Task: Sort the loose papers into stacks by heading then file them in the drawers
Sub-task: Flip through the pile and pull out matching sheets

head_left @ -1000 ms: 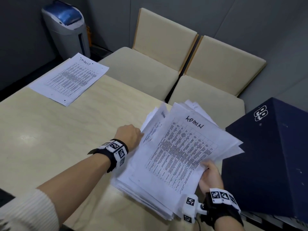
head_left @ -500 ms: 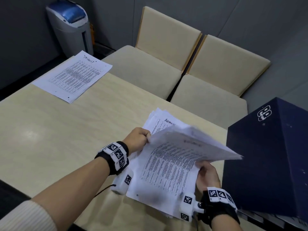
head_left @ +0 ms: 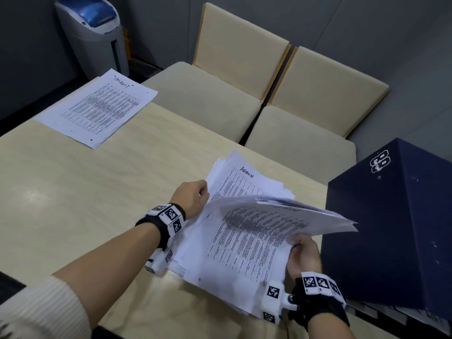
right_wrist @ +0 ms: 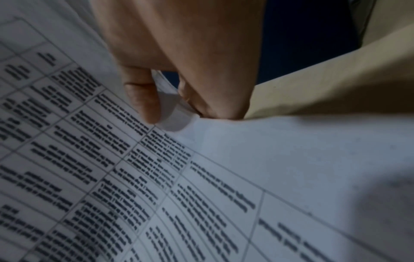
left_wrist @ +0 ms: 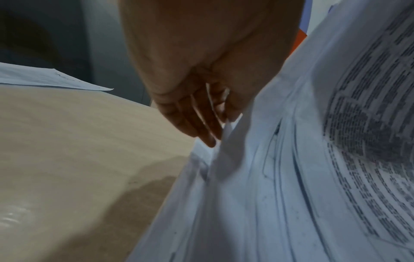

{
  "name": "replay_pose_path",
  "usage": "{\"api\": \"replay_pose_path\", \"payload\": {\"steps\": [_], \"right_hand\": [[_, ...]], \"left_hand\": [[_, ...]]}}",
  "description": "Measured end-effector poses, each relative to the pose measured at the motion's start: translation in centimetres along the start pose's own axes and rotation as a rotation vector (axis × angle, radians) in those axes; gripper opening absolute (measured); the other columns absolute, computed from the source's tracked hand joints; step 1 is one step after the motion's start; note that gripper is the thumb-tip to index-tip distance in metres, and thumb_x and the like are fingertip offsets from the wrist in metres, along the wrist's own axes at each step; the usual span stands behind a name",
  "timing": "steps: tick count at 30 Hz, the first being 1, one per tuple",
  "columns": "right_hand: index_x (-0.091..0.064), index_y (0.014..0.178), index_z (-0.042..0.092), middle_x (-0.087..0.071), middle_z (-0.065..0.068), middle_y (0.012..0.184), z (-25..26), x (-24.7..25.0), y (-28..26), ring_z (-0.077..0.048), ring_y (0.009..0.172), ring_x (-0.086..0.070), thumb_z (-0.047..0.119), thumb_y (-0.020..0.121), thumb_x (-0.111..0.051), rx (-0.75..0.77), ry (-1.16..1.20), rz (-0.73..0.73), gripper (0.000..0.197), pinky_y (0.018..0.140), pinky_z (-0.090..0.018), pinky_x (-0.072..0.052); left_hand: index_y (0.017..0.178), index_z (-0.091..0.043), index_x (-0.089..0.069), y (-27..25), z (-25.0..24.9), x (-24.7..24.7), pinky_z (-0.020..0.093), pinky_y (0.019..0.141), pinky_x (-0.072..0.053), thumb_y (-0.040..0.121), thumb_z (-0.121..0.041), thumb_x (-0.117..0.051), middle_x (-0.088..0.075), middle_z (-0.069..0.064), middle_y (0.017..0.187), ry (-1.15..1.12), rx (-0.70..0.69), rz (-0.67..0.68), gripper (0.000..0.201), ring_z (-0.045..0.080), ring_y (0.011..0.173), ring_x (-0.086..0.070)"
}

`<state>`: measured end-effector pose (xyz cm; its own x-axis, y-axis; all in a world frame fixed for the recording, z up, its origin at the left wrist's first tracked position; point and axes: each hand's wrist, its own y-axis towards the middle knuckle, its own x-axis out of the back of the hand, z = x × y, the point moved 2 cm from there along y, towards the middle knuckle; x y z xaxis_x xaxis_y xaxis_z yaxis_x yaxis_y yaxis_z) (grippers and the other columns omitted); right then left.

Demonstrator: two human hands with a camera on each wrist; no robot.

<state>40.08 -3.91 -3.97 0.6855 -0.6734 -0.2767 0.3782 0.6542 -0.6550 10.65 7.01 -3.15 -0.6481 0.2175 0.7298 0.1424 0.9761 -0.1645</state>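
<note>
White printed sheets [head_left: 288, 211] lift in the right hand's [head_left: 304, 255] pinch while left fingers [left_wrist: 197, 122] part them from the pile; sorting continues, next reading the exposed heading.

left hand [head_left: 193, 196] reached forward, forearm angled in from lower left, cream sleeve pushed up; fingers [left_wrist: 197, 122] straight, together, pointing down, tips touching a sheet edge. right hand [head_left: 303, 255] close to body, wrist bent, thumb [right_wrist: 143, 99] and curled fingers pinching paper. marker bands on both wrists
</note>
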Motion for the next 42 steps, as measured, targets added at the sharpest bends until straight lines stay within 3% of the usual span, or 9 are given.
{"api": "replay_pose_path", "payload": {"steps": [4,7,10,12,15,21,29,35,42], "right_hand": [[-0.054,0.081,0.009,-0.059,-0.01,0.079,0.0,-0.2,-0.2,-0.027,0.071,-0.058,-0.001,0.073,-0.051,-0.013,0.014,-0.012,0.014,0.074,-0.035,-0.049],[-0.05,0.075,0.01,-0.052,-0.003,0.06,0.0,-0.3,-0.1,-0.018,0.056,-0.047,-0.003,0.085,-0.045,-0.052,0.01,-0.047,0.018,0.059,-0.027,-0.041],[-0.048,0.073,0.013,-0.049,-0.004,0.067,-0.3,-0.3,0.3,-0.018,0.056,-0.049,-0.003,0.079,-0.05,-0.041,-0.008,-0.059,0.017,0.057,-0.025,-0.044],[-0.053,0.08,0.01,-0.056,-0.01,0.08,-0.6,-0.6,0.3,-0.027,0.072,-0.057,0.001,0.072,-0.058,-0.034,-0.032,-0.029,0.012,0.074,-0.034,-0.051],[-0.057,0.083,0.007,-0.061,-0.014,0.091,0.5,-1.4,-0.1,-0.03,0.082,-0.062,0.002,0.075,-0.062,0.03,-0.019,0.019,0.012,0.074,-0.037,-0.054],[-0.053,0.13,0.013,-0.069,-0.008,0.116,6.1,-5.4,-3.9,-0.021,0.099,-0.072,0.005,0.088,-0.067,0.293,0.016,0.208,0.044,0.072,-0.032,-0.059],[-0.061,0.12,0.017,-0.071,0.004,0.111,10.6,-10.3,-9.4,-0.006,0.103,-0.067,0.019,0.093,-0.068,0.828,-0.159,0.061,0.029,0.087,-0.019,-0.053],[-0.056,0.124,0.001,-0.067,-0.004,0.117,4.3,-8.7,-6.8,-0.015,0.106,-0.065,0.012,0.09,-0.069,0.606,-0.42,0.08,0.038,0.072,-0.006,-0.048],[-0.06,0.117,0.01,-0.063,0.014,0.096,3.2,-9.0,-4.9,-0.007,0.094,-0.064,0.034,0.097,-0.059,0.702,-0.589,0.032,0.031,0.08,-0.018,-0.049]], "left_hand": [[0.103,-0.017,-0.055,-1.1,-0.8,0.2,0.025,0.066,-0.045,0.083,-0.003,-0.052,-0.067,-0.002,0.1,-0.443,0.063,0.134,0.025,0.011,0.064,-0.055],[0.115,-0.014,-0.053,-1.9,-1.9,0.2,0.025,0.059,-0.042,0.067,-0.013,-0.052,-0.068,-0.005,0.09,-0.779,0.209,0.295,0.048,0.01,0.059,-0.053],[0.134,-0.015,-0.045,-1.7,-2.2,-1.0,0.035,0.09,-0.048,0.069,-0.032,-0.084,-0.061,0.0,0.124,-0.429,0.127,0.393,0.078,0.019,0.104,-0.059],[0.139,0.0,-0.043,-1.4,-2.5,-2.2,0.045,0.105,-0.042,0.079,-0.045,-0.078,-0.05,0.015,0.143,-0.22,0.097,0.284,0.083,0.03,0.126,-0.051],[0.13,0.004,-0.054,-0.8,-4.1,-1.9,0.051,0.097,-0.047,0.091,-0.033,-0.068,-0.058,0.026,0.129,-0.486,0.146,0.117,0.056,0.039,0.116,-0.058],[0.091,-0.015,-0.063,-1.2,-10.7,4.9,0.02,0.058,-0.041,0.093,-0.019,-0.066,-0.057,-0.009,0.071,-0.82,-0.188,0.187,0.005,0.007,0.06,-0.05],[0.095,0.002,-0.065,-1.1,-13.6,8.1,0.045,0.074,-0.057,0.087,-0.028,-0.073,-0.068,0.011,0.087,-0.927,-0.297,0.01,0.032,0.023,0.077,-0.064],[0.122,-0.01,-0.061,-1.5,-9.5,4.6,0.049,0.093,-0.055,0.068,-0.035,-0.087,-0.07,0.006,0.115,-0.925,-0.115,-0.094,0.065,0.023,0.107,-0.067],[0.116,-0.008,-0.065,-1.4,-8.3,3.7,0.043,0.09,-0.057,0.082,-0.022,-0.079,-0.073,0.004,0.111,-0.903,-0.088,-0.091,0.04,0.02,0.101,-0.069]]}}
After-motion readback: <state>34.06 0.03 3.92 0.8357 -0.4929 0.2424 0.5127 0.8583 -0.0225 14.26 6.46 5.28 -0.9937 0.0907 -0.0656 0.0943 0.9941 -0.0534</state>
